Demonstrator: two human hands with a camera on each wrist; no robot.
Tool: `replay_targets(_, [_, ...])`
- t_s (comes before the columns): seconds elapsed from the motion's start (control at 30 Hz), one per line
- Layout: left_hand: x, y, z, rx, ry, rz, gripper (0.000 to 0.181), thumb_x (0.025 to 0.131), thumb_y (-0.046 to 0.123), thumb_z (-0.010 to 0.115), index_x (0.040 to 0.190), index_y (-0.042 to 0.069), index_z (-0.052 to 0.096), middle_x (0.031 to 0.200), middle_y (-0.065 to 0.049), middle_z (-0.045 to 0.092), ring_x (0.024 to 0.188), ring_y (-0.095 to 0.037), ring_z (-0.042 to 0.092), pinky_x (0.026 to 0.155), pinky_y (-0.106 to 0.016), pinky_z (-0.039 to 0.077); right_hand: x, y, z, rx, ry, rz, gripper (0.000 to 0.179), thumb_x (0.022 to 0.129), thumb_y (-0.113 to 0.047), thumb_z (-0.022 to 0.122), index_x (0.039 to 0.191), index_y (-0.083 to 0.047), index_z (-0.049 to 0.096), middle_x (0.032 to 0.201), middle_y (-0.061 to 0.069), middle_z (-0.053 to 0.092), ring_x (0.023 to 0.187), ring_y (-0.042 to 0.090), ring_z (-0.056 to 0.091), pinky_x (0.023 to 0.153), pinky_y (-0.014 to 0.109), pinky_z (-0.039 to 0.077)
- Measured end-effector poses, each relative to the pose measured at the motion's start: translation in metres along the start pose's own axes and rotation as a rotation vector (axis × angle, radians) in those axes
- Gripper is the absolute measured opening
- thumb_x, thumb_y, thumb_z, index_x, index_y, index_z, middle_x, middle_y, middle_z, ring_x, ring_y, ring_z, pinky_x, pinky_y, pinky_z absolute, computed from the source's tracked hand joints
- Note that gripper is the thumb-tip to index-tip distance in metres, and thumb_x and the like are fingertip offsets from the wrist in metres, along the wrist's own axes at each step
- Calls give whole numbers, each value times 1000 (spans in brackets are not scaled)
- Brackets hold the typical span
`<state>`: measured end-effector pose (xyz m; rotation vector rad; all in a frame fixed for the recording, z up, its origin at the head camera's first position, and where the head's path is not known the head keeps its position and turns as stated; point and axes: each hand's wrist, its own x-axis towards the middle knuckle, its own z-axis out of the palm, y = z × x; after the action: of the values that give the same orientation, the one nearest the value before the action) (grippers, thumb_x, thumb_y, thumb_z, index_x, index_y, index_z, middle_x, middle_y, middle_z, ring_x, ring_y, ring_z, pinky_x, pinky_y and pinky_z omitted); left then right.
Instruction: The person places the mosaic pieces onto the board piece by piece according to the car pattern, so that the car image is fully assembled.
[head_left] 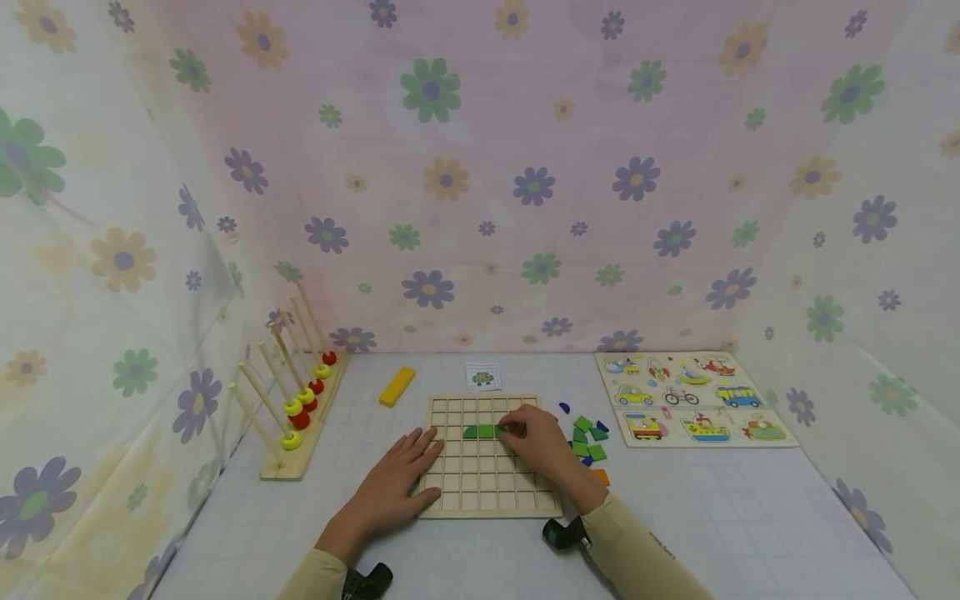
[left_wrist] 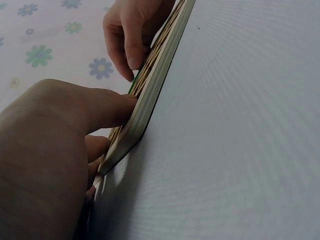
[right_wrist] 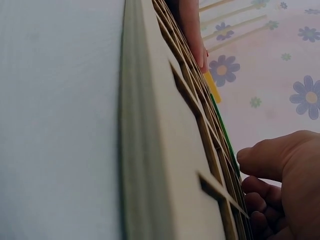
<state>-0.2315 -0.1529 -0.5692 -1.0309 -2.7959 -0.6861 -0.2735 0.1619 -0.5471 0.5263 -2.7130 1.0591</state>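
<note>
A wooden grid board [head_left: 480,500] lies flat on the table, with a short row of green pieces [head_left: 485,432] set in its upper middle cells. At the right end of that row, my right hand [head_left: 536,437] pinches a small green piece [head_left: 501,432], mostly covered by the fingertips. My left hand [head_left: 397,483] rests on the board's left edge with fingers spread. In the left wrist view, the left thumb [left_wrist: 112,106] lies over the board's rim. The right wrist view shows the right thumb [right_wrist: 257,159] and curled fingers close to the green strip along the grid.
Loose green and blue pieces [head_left: 581,435] and an orange one [head_left: 602,477] lie right of the board. Behind it are a pattern card [head_left: 482,377] and a yellow block [head_left: 397,387]. A peg rack with rings [head_left: 288,467] stands left; a vehicle puzzle [head_left: 693,400] lies right.
</note>
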Motion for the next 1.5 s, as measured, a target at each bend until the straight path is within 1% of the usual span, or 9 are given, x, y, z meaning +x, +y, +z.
replay_targets(0.13, [0,-2,0,-20,-30,-20,78,105,52,61,168,11,41,177,-7,29,164,-32,20,131,-54,19,-1,0,0,30,-9,7,15,95,-11,84,110,-13,83,99,-9,69,86,10,64,76,34,58])
replay_targets(0.27, [0,-3,1,-27,-40,-19,78,106,52,60,169,12,40,178,-6,27,165,-31,18,131,-53,18,-1,-1,-4,65,-12,14,17,96,-11,84,113,-11,82,104,-6,72,89,10,66,78,33,59])
replay_targets(0.5, [1,0,-1,-5,-50,-27,77,106,52,60,169,12,40,178,-7,27,165,-33,19,131,-54,18,0,-8,-19,71,4,-7,19,95,-7,83,114,-4,81,108,5,76,92,20,69,81,39,61])
replay_targets(0.67, [2,0,-2,13,-62,-29,78,106,53,59,169,12,39,178,-7,26,165,-33,18,132,-54,18,-1,-8,-33,84,-7,46,24,97,-9,83,120,-5,80,114,10,75,99,23,70,86,44,61])
replay_targets(0.8, [3,0,-1,21,-65,-29,78,106,53,58,170,12,39,178,-6,26,165,-32,18,132,-54,19,-1,-1,-47,58,14,14,26,98,-9,82,123,-3,79,112,10,75,98,25,68,84,44,60])
replay_targets(0.97, [3,2,-2,23,-41,-13,76,106,50,60,168,9,43,176,-10,30,163,-36,22,131,-56,22,-2,12,-64,24,47,-33,27,97,-9,82,123,-1,78,112,12,75,96,27,69,84,47,61])
replay_targets(1.07, [2,2,-3,23,-31,-6,75,106,49,61,166,8,44,176,-12,32,162,-38,24,130,-58,23,-4,19,-73,6,56,-14,27,98,-10,82,123,-2,78,112,10,74,95,26,68,84,47,60])
replay_targets(1.23, [2,2,-3,21,-42,-15,76,106,49,60,168,9,43,176,-10,30,163,-36,22,131,-55,21,-9,29,-82,-6,52,57,26,98,-15,83,122,-5,80,109,4,74,95,22,66,85,45,60])
replay_targets(1.5, [2,3,-3,38,-44,-15,75,106,49,60,167,9,44,176,-11,31,163,-36,23,130,-56,22,-16,34,-84,-38,-9,158,16,98,-15,82,113,-11,82,109,1,75,96,22,65,84,42,60])
